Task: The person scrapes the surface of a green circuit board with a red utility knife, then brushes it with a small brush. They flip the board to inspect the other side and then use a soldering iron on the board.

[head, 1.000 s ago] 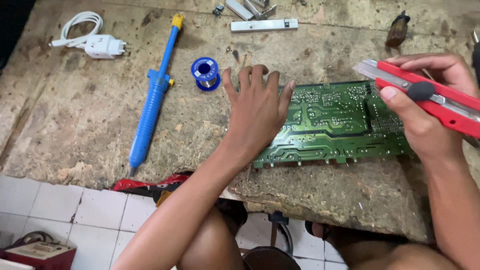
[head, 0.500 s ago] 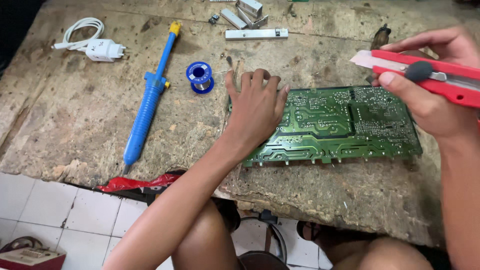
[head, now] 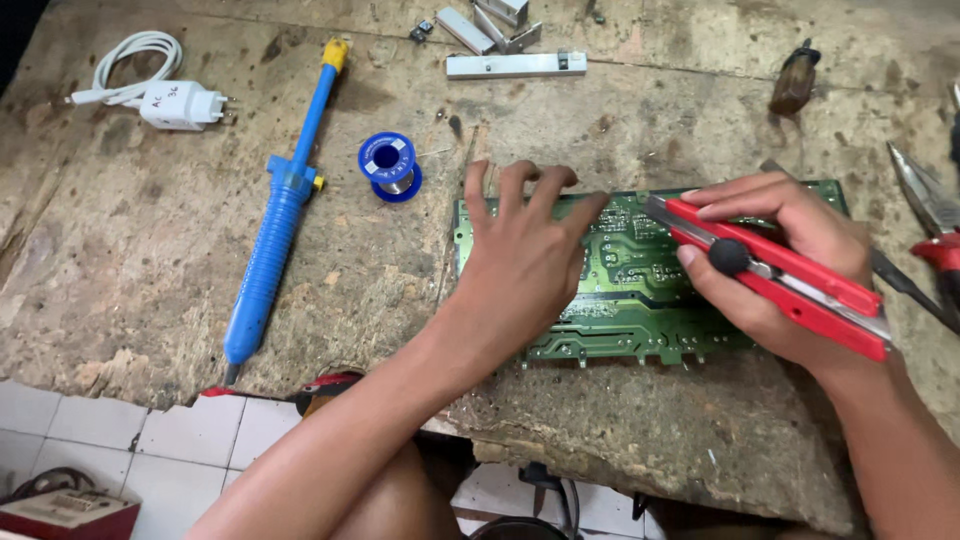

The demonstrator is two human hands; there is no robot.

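Near the bench's point(head: 120, 300) far left corner lies one white charger point(head: 180, 105) with its coiled cable. Right of it lies one blue pump point(head: 280, 210), long axis running from the yellow knob near the far edge to the tip near the near edge, slightly tilted leftward. Just beside it sits one blue solder spool point(head: 390, 166), lying on its side.

Along the far edge are a few metal pieces point(head: 510, 64); I count about four, the longest lying crosswise.

The left hand point(head: 525, 265) lies flat, fingers spread, pressing on the left end of the single green board point(head: 640, 285). The board rests solder side up near the near edge, right of the bench's middle, its long axis running left to right, parallel to that edge.

The right hand point(head: 780, 270) grips one red knife point(head: 775, 275), thumb beside its black wheel. The knife's long axis slants from lower right to upper left, its front end pointing left over the board toward the left fingertips; whether it touches the board I cannot tell.

One brown handle point(head: 795, 85) lies near the far right. Red-handled pliers point(head: 930, 215) lie at the right edge, jaws pointing away.
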